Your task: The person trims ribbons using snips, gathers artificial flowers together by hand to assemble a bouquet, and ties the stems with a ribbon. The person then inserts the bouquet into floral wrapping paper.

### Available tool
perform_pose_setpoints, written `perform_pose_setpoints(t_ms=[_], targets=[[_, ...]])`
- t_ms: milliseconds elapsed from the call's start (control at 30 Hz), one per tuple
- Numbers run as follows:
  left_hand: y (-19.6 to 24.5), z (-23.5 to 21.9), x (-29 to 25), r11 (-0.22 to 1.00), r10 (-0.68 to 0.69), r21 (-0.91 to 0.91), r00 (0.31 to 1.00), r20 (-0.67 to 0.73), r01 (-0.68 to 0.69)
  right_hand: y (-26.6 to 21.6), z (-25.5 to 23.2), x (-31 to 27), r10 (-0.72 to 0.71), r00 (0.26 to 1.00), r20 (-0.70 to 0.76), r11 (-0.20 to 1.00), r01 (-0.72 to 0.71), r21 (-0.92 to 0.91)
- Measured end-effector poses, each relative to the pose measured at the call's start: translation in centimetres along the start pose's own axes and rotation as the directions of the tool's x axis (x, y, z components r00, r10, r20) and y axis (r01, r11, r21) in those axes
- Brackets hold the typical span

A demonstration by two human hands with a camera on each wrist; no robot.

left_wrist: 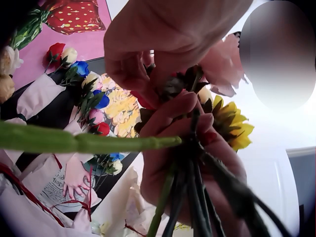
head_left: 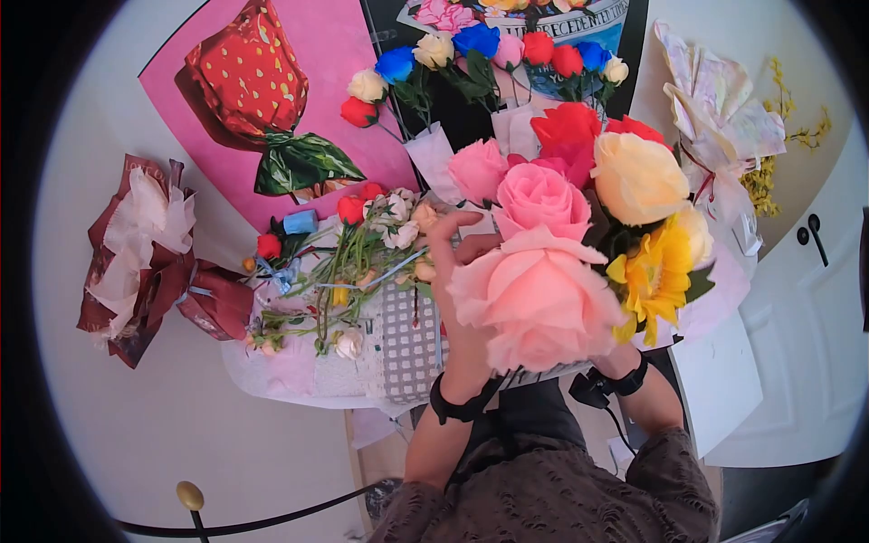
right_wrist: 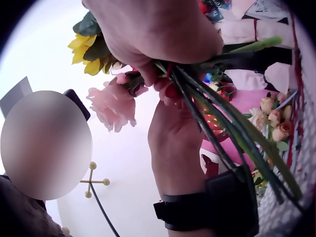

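Observation:
A bunch of large artificial flowers is held up in front of the person: a pale pink rose [head_left: 539, 299], a brighter pink rose [head_left: 543, 201], a cream rose [head_left: 641, 178], red blooms [head_left: 568, 136] and a yellow sunflower [head_left: 654, 276]. My right hand [left_wrist: 197, 153] grips the gathered stems [right_wrist: 237, 123] just below the blooms, its fingers wrapped around them. Their lower ends hang free. My left hand [head_left: 453, 271] reaches in from the side, its curled fingers among the flower necks under the blooms. Petals hide most of the right hand in the head view.
Loose small flowers [head_left: 348, 235] cover the table's left part beside a grey checked cloth [head_left: 409, 339]. Small wrapped rose bunches [head_left: 430, 149] lie at the back. A dark red wrapped bouquet [head_left: 149, 262] is at left, a pale one [head_left: 715, 104] at right. A door [head_left: 806, 362] stands right.

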State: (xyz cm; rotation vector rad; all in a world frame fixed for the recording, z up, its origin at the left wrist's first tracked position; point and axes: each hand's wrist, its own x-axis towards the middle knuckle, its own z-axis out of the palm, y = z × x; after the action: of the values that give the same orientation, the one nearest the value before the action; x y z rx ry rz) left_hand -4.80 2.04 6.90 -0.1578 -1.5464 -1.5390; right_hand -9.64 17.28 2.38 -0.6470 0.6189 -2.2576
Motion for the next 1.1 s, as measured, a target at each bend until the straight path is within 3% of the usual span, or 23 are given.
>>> perform_pose_setpoints(t_ms=[33,67,100,167,267,300,367,400,467,500,567,600,667,1100], targets=[[-0.9,-0.1,-0.1,0.991,0.112,0.072,0.993,0.046,-0.115,-0.3,0.5,0.2,-0.006,1.000,0.024,0.998,0.008,-0.061],[-1.6,-0.2,-0.1,0.962,0.223,0.136,0.970,0.102,-0.236,0.7,1.7,0.8,-0.292,0.955,0.048,0.868,0.285,-0.406],[-1.9,-0.9,-0.5,0.961,0.229,0.132,0.968,0.102,-0.241,0.7,0.9,0.9,-0.295,0.954,0.052,0.865,0.290,-0.409],[-1.6,-2.8,-2.3,0.901,0.046,0.365,0.887,0.460,-0.235,1.0,-1.1,1.2,-0.265,0.960,-0.088,0.888,0.208,-0.411],[-0.9,-2.9,-3.2,0.860,0.126,0.371,0.850,0.511,-0.350,0.9,-1.2,0.4,-0.279,0.956,-0.094,0.885,0.217,-0.412],[-0.7,-2.7,-3.1,0.860,0.126,0.371,0.851,0.511,-0.350,0.9,-1.2,0.2,-0.282,0.954,-0.098,0.884,0.219,-0.412],[0.2,-1.3,-2.8,0.921,0.103,0.313,0.920,0.379,-0.232,1.4,-0.3,1.6,-0.291,0.951,-0.105,0.883,0.225,-0.413],[0.6,-0.6,-2.6,0.945,0.085,0.276,0.946,0.311,-0.176,0.5,-1.4,-1.2,-0.297,0.949,-0.108,0.881,0.229,-0.413],[1.1,0.6,-2.4,0.981,0.035,0.184,0.983,0.178,-0.069,0.5,-0.3,1.5,-0.310,0.944,-0.116,0.878,0.237,-0.416],[0.7,0.7,-2.9,0.981,0.037,0.182,0.983,0.179,-0.070,0.4,0.2,2.7,-0.316,0.941,-0.119,0.876,0.241,-0.418],[-1.1,0.3,-4.4,0.895,0.250,0.351,0.961,0.119,-0.276,0.5,0.6,3.1,-0.327,0.937,-0.124,0.873,0.249,-0.420],[-1.7,-0.1,-4.8,0.894,0.252,0.350,0.960,0.120,-0.279,0.4,0.7,2.8,-0.333,0.934,-0.127,0.871,0.254,-0.421],[-2.2,-0.9,-5.1,0.912,0.111,0.336,0.931,0.349,-0.234,0.1,1.0,1.7,-0.345,0.929,-0.136,0.868,0.261,-0.422],[-0.7,0.5,-3.5,0.999,-0.004,0.032,0.978,0.208,-0.003,-0.1,1.6,1.1,-0.409,0.890,-0.201,0.854,0.296,-0.428]])
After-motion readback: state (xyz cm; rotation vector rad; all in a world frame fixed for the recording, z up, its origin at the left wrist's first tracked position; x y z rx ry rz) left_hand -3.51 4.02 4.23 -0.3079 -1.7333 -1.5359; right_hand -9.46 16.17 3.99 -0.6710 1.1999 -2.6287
